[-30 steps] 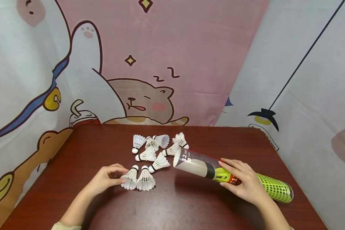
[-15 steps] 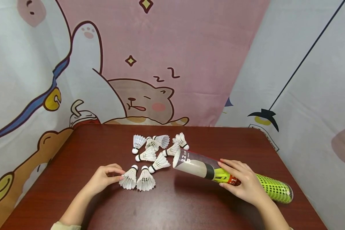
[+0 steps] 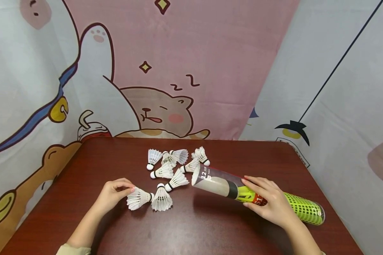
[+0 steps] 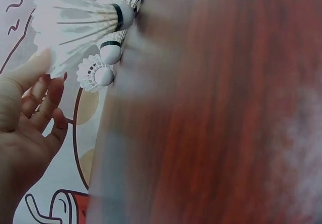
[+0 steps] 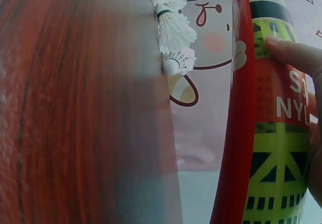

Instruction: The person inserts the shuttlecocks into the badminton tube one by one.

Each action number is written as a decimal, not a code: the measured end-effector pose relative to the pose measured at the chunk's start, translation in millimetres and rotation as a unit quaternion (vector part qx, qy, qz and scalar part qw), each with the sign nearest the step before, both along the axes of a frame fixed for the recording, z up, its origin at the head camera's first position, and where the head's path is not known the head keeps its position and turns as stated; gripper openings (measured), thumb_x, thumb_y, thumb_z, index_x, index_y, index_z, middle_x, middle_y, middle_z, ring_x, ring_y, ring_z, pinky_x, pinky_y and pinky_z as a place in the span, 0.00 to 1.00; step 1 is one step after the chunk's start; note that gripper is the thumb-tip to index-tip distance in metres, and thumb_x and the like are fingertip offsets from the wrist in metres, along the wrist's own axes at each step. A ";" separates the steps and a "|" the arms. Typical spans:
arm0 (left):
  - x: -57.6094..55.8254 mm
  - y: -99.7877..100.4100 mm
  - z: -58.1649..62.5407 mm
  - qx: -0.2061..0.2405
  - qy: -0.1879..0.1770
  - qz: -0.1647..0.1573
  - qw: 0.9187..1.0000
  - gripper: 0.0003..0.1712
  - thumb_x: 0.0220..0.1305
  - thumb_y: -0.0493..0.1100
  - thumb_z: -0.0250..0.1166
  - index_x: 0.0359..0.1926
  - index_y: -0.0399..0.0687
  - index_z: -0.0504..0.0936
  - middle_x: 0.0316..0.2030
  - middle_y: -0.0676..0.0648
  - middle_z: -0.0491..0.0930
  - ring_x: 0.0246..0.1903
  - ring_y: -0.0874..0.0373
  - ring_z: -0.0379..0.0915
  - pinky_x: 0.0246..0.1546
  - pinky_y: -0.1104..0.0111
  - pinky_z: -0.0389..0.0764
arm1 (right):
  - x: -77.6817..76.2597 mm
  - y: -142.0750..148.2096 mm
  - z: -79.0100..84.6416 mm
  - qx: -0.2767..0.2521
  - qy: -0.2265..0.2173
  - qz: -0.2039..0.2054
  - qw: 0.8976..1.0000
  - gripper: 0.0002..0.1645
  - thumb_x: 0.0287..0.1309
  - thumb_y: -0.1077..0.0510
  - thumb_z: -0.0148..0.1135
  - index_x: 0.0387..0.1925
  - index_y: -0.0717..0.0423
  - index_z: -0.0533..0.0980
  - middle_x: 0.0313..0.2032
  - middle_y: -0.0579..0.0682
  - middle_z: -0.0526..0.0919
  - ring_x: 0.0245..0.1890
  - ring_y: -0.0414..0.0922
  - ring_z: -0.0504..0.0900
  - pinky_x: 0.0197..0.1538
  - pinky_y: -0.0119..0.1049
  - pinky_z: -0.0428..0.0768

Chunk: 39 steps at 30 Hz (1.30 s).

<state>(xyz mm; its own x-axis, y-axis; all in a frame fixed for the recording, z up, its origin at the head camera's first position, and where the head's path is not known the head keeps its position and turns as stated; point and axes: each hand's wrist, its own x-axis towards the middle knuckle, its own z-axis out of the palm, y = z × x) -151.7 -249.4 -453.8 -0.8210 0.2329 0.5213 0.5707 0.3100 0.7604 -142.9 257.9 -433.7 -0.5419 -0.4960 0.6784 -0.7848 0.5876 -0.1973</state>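
Currently we pinch one shuttlecock (image 3: 138,199) by its feather skirt between the thumb and finger of our left hand (image 3: 113,193), its cork just beside a second shuttlecock (image 3: 161,200) on the table (image 3: 178,233). Our right hand (image 3: 272,201) wraps partway round the printed tube (image 3: 246,194), whose mouth faces left near the other shuttlecocks (image 3: 177,180).

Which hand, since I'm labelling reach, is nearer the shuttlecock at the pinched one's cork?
Left. The left hand is left of that shuttlecock, pinching its neighbour's feathers; the right hand is farther off to its right, gripping the tube.
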 end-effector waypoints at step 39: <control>-30.6 56.5 27.8 0.182 -0.002 0.002 0.983 0.11 0.50 0.17 0.63 0.30 0.31 0.83 0.32 0.50 0.82 0.35 0.63 0.76 0.35 0.75 0.75 | 1.4 -1.2 0.9 0.001 -0.003 0.003 1.000 0.37 0.55 0.33 0.61 0.59 0.51 0.76 0.57 0.49 0.77 0.52 0.49 0.75 0.60 0.30 0.58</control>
